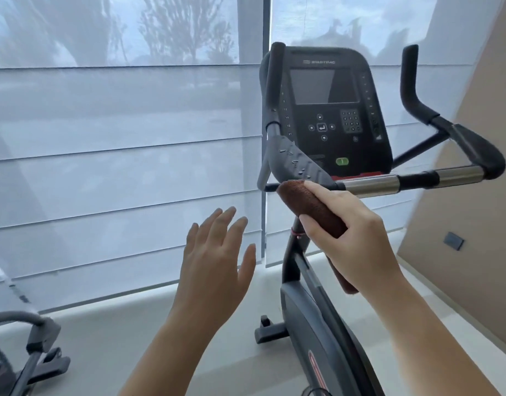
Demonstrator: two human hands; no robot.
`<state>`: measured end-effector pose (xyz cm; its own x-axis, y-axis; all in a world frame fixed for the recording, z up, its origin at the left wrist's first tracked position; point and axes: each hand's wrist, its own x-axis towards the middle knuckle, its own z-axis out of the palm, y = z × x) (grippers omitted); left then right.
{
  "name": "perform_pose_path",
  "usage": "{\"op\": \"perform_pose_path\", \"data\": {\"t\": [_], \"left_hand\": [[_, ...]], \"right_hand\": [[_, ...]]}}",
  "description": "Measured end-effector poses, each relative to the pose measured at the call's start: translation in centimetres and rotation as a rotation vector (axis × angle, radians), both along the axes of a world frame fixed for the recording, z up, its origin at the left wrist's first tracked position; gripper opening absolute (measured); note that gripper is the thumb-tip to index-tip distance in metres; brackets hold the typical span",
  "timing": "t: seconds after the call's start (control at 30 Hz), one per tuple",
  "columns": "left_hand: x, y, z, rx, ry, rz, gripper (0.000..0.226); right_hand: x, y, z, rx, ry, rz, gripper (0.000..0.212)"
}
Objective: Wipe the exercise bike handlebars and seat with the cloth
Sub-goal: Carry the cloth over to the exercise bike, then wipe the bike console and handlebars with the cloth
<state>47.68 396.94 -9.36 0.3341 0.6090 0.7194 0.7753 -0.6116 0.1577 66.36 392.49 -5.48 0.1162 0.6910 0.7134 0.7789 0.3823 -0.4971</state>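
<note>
Head view: right hand (357, 232) round cloth (309, 207) at handlebars (297, 164), left edge; left hand (217, 261) wide in open air.

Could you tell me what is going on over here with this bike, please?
A person is wiping down the bike. The right hand grips a rolled brown cloth, with its tip up against the handlebars where the left grip meets the crossbar. The left hand is open in the air and touches nothing. The seat is out of view.
</note>
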Motion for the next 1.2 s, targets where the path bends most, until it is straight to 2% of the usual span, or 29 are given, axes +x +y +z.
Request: {"op": "perform_pose_path", "data": {"t": [0.37, 0.63, 0.9, 1.07, 1.2], "left_hand": [[2.1, 16.7, 4.3, 0.112, -0.03, -0.193, 0.041], [4.1, 29.1, 8.2, 0.177, -0.001, -0.343, 0.044], [7.7, 36.4, 9.7, 0.113, 0.018, -0.542, 0.062], [9.1, 38.4, 10.3, 0.051, 0.007, -0.597, 0.075], [9.9, 39.4, 11.1, 0.099, 0.063, -0.534, 0.088]], "right_hand": [[2.6, 11.7, 5.7, 0.055, 0.008, -0.088, 0.044], [3.3, 21.8, 9.0, -0.031, -0.073, -0.236, 0.044], [4.3, 27.7, 9.0, -0.075, -0.079, -0.317, 0.044], [5.8, 31.1, 9.1, 0.027, 0.085, -0.273, 0.042], [7.2, 33.8, 11.1, 0.181, 0.068, -0.273, 0.043]]}}
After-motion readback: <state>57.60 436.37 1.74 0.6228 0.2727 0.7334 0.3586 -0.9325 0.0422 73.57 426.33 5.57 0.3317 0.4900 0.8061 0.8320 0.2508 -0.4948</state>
